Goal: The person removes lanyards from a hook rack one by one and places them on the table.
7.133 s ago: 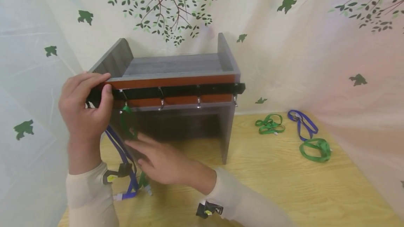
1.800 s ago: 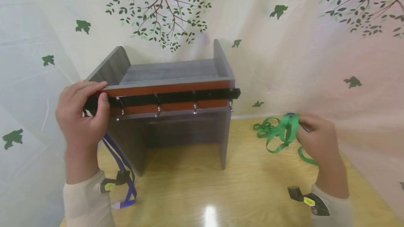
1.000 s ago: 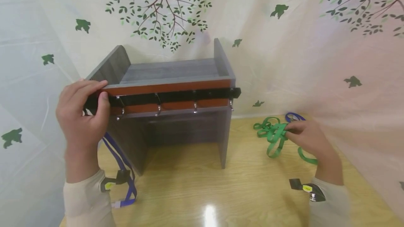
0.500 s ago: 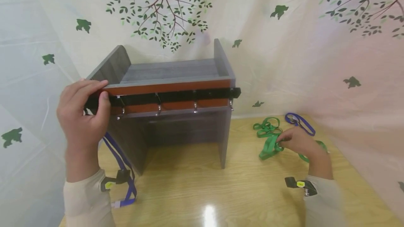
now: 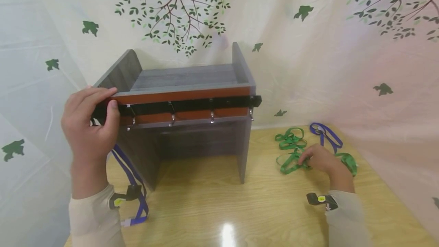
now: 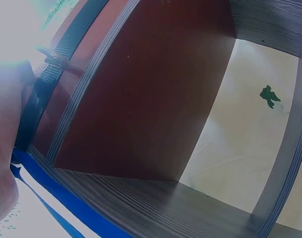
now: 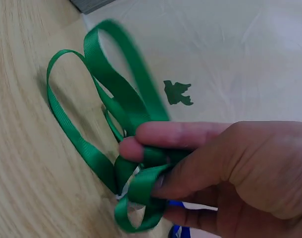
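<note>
At the left end of a grey wooden shelf [image 5: 192, 77], my left hand [image 5: 90, 121] grips the front corner, fingers over the top edge and thumb in front. A black hook rail [image 5: 192, 105] with several silver hooks runs along the shelf's front. A blue lanyard [image 5: 125, 163] hangs below the left hand; its upper end is hidden. To the right, my right hand [image 5: 320, 159] pinches a looped green lanyard [image 7: 116, 99] low over the table. Its loops spread out past the fingertips [image 7: 151, 134] in the right wrist view.
Behind the right hand lie another green lanyard [image 5: 291, 140] and a blue lanyard [image 5: 327, 134]. One more green lanyard [image 5: 348, 163] is partly covered by the right wrist. A patterned curtain [image 5: 308, 68] closes off the back of the wooden table [image 5: 205, 209].
Earlier, a green lanyard hung from the leftmost visible hook, which is now bare. The right hand has since carried a green lanyard at the right and lowered it towards the table. The left hand keeps its grip.
</note>
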A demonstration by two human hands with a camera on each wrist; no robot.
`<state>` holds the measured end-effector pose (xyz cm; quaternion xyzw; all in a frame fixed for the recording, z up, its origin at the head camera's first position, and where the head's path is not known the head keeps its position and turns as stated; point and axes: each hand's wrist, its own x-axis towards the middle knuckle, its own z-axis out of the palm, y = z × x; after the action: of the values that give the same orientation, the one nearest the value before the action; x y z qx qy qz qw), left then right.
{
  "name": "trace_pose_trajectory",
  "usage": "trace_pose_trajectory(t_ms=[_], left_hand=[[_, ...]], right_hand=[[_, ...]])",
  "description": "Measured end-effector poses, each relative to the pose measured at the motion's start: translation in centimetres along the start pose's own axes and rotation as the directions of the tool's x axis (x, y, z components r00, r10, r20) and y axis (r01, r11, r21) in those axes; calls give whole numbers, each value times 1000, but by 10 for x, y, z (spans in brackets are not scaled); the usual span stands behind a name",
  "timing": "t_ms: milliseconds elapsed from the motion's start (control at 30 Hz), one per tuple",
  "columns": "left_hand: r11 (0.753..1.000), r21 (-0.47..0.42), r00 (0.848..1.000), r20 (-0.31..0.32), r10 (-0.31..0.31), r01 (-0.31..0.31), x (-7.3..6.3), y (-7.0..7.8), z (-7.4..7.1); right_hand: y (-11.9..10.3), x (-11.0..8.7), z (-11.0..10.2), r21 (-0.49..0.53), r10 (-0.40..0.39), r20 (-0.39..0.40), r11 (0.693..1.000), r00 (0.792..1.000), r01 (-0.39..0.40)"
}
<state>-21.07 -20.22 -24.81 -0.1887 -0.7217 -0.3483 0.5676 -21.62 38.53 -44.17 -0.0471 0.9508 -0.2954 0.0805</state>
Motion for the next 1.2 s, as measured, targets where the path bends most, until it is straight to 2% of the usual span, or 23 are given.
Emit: trace_pose_trajectory(t_ms=[200,300,533,833,1200], left_hand=[[1000,-7,1000,-17,-17,16,1,6,3],[1000,-8,1000,-18,-12,12,1,5,2],[1000,-13,1000,-10,-10,10,0,-2,1],[1000,-5,1000,1,-3,3,0,-2,1],[1000,-13,1000,-7,-6,6,0,-1,0]], right_hand=[[-4,-5,-5,-28,25,67,999,997,-24],[-6,-8,-7,-43,13,71,999,997,-10],[-7,-12,-13,26,2,25,1000,1000,-3],[-15,-17,-18,-22,-12,-63,1000,998,10],[-39,-26,-27,-17,-117,-130,993,985,115]])
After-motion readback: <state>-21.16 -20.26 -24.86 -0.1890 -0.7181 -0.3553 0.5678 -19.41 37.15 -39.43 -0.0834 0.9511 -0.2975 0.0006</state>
